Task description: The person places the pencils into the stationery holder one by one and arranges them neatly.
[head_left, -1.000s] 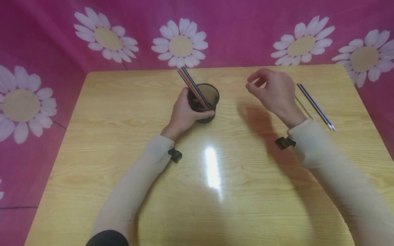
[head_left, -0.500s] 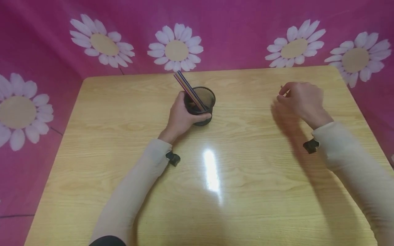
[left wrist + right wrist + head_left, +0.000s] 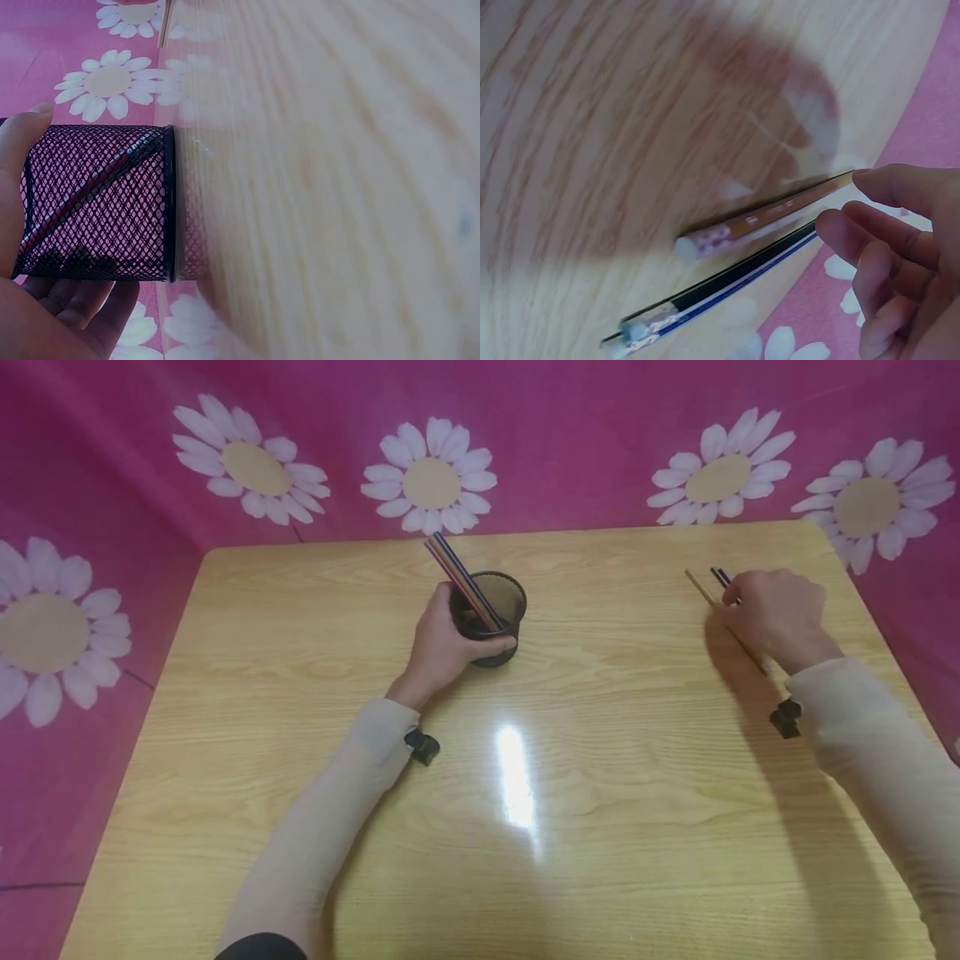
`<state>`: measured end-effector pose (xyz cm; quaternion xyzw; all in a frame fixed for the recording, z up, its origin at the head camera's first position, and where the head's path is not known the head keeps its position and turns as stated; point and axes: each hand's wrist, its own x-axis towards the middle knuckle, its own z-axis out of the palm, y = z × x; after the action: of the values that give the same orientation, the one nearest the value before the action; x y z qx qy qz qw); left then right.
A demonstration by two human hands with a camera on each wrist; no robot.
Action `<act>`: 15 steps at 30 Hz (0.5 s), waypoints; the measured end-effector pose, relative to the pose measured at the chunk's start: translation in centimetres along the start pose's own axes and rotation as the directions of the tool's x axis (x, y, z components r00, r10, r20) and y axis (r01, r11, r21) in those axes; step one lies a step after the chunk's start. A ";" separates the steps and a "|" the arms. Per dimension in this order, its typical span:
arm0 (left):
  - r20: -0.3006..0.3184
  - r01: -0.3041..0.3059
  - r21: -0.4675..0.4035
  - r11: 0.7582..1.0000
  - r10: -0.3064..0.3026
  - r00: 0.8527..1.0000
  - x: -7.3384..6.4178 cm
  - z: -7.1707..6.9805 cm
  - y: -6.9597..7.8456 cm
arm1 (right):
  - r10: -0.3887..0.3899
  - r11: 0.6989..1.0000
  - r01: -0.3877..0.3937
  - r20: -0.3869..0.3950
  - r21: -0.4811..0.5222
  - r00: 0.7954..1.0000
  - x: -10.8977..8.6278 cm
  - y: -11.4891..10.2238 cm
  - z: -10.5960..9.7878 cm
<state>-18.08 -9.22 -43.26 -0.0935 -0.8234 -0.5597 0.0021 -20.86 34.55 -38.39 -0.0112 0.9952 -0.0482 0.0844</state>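
My left hand grips a black mesh pencil cup, fingers round one side and thumb across the front. Several pencils lean to the left inside it; one shows slanting through the mesh in the left wrist view. At the right, my right hand is over loose pencils on the table. Its thumb is at the yellow pencil, and its index fingertip is by the dark pencils, one black and one blue. Thumb and index finger stand apart, pinching nothing that I can see.
The light wooden table reflects a bright strip of light in front of the cup. Behind it hangs a pink cloth with large white daisies, which also borders the left and right sides.
My right hand has moved right, away from near the cup to the loose pencils, and come lower. The left hand keeps its grip on the cup. The view has shifted slightly.
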 end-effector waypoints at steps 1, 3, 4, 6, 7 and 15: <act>0.000 -0.001 -0.001 1.000 0.001 1.000 0.0 0.0 0.1 | -0.001 1.000 0.001 0.000 0.001 1.000 0.0 0.1 0.0; 0.003 -0.003 -0.008 1.000 0.003 1.000 0.1 -0.1 0.2 | -0.001 1.000 0.001 -0.001 0.006 1.000 0.0 0.3 0.0; 0.003 -0.002 -0.012 1.000 0.002 1.000 0.1 -0.1 0.2 | -0.003 1.000 0.003 0.001 0.009 1.000 0.0 0.3 0.0; 0.004 -0.001 -0.018 1.000 0.001 1.000 0.0 -0.1 0.3 | -0.007 1.000 0.007 0.002 0.015 1.000 0.0 0.4 0.1; 0.003 0.001 -0.020 1.000 -0.001 1.000 0.0 -0.1 0.3 | -0.010 1.000 0.009 0.005 0.017 1.000 0.0 0.4 0.2; -0.008 0.006 -0.002 1.000 -0.006 1.000 -0.2 -0.1 0.2 | -0.012 1.000 0.012 -0.002 0.018 1.000 0.0 0.5 0.8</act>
<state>-17.90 -9.29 -43.00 -0.0888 -0.8230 -0.5610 0.0033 -20.71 34.95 -39.21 -0.0166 0.9947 -0.0578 0.0833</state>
